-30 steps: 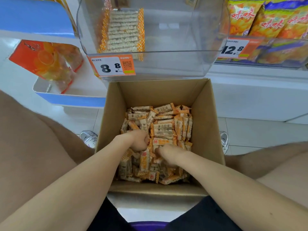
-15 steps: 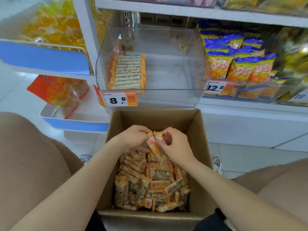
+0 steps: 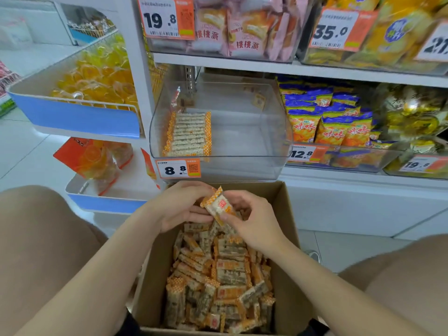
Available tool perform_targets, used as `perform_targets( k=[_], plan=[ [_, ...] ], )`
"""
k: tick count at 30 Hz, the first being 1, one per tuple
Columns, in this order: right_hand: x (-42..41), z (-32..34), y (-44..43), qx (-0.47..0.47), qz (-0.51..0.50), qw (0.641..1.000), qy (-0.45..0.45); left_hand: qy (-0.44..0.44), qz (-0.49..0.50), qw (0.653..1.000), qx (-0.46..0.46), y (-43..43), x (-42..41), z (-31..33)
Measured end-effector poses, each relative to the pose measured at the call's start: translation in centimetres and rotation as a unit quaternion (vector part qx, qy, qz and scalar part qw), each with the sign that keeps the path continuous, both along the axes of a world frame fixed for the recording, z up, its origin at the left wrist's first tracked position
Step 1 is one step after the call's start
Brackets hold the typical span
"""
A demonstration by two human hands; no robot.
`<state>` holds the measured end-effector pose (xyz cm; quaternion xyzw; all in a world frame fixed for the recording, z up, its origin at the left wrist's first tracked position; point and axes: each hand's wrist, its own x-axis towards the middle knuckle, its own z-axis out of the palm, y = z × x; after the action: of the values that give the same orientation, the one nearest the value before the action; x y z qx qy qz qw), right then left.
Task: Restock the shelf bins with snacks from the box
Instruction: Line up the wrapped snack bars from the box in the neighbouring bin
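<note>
1. Both hands meet over the far end of the cardboard box (image 3: pixel 289 263): the left hand (image 3: pixel 178 206) curls its fingers round a snack packet (image 3: pixel 218 205), and the right hand (image 3: pixel 253 220) pinches its lower end.
2. Whether the hands hide more packets is unclear.
3. Loose snacks (image 3: pixel 223 282) fill the box; its near edge is cut off.
4. The clear bin (image 3: pixel 254 132) above holds one row of packets (image 3: pixel 189 134) at its left.
</note>
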<state>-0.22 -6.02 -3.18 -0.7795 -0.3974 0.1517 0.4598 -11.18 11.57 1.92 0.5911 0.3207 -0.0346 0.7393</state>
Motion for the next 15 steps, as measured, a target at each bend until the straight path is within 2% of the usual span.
perform_targets(
  k=[3, 6, 11, 15],
  plan=[
    [-0.2, 1.2, 0.1, 0.026, 0.018, 0.999, -0.032, -0.053, -0.049, 0.995, 0.065, -0.3, -0.5, 1.1],
    [-0.3, 2.8, 0.6, 0.039, 0.053, 0.997, -0.051, -0.09, -0.023, 0.982, 0.165, -0.3, -0.7, 2.4],
    [0.6, 5.3, 1.1, 0.044, 0.068, 0.994, -0.072, -0.157, -0.003, 0.97, 0.183, 1.6, -1.5, 5.1],
    [0.9, 7.3, 2.8, 0.041, 0.088, 0.993, -0.068, -0.206, 0.009, 0.948, 0.244, 3.0, -1.9, 6.7]
  ],
)
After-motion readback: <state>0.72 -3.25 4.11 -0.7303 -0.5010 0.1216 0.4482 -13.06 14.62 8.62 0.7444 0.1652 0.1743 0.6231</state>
